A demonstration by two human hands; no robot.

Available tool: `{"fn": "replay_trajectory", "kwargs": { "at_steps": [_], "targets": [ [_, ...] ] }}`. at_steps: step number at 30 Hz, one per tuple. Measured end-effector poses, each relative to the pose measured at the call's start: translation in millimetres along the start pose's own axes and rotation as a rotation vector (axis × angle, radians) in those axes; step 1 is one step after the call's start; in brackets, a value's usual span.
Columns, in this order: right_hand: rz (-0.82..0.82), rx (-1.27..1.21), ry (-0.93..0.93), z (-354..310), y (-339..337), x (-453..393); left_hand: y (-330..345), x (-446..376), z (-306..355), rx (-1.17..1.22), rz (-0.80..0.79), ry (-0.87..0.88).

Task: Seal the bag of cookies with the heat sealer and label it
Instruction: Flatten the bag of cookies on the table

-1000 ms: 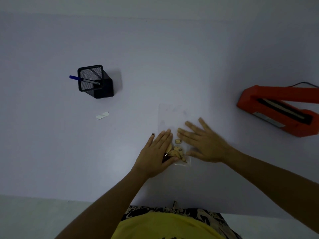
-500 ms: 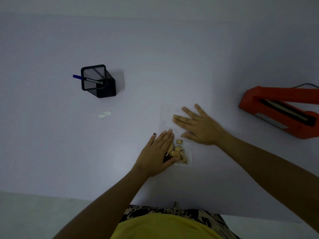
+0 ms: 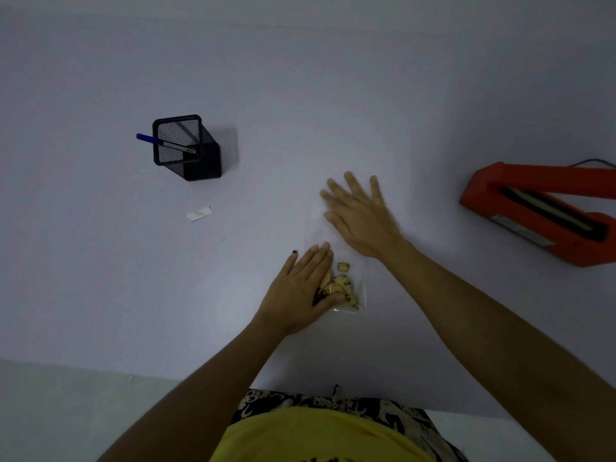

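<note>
A clear plastic bag [image 3: 353, 258] lies flat on the white table, with cookie pieces [image 3: 343, 283] bunched at its near end. My left hand [image 3: 301, 288] rests flat on the bag's near left part, pinning the cookies. My right hand [image 3: 358, 215] lies flat with fingers spread on the bag's far, empty part. The orange heat sealer [image 3: 540, 211] stands with its arm raised at the right edge, well apart from both hands. A small white label [image 3: 199, 214] lies on the table to the left.
A black mesh pen holder [image 3: 186, 148] with a blue-capped pen [image 3: 160, 141] stands at the far left. The table's near edge [image 3: 133, 373] runs just in front of my body. A black cord leaves the sealer at the far right.
My right hand has slid away from me along the bag, from beside the cookies to its far end. My left hand has stayed on the cookies.
</note>
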State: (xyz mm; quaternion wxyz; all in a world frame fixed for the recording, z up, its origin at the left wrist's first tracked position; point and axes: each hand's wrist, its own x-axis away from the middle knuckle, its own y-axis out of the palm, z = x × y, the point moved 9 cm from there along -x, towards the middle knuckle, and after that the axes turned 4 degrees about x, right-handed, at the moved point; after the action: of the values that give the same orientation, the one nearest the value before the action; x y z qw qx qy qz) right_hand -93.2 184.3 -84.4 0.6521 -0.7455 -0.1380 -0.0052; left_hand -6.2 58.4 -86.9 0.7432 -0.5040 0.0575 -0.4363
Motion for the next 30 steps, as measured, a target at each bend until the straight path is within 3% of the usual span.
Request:
{"fn": "replay_trajectory", "kwargs": {
  "at_steps": [4, 11, 23, 30],
  "targets": [
    [0.17, -0.201, 0.281, 20, -12, 32, -9, -4, 3, 0.056, 0.071, -0.053],
    [0.006, -0.255, 0.431, 10, 26, 76, -40, -22, 1, 0.047, 0.4, -0.029],
    [0.003, -0.252, 0.529, 62, 21, 108, -38, -21, -18, 0.075, 0.506, -0.206],
    [0.07, -0.308, 0.444, 39, 8, 95, -38, -13, -30, 0.402, 0.551, -0.465]
  ]
}}
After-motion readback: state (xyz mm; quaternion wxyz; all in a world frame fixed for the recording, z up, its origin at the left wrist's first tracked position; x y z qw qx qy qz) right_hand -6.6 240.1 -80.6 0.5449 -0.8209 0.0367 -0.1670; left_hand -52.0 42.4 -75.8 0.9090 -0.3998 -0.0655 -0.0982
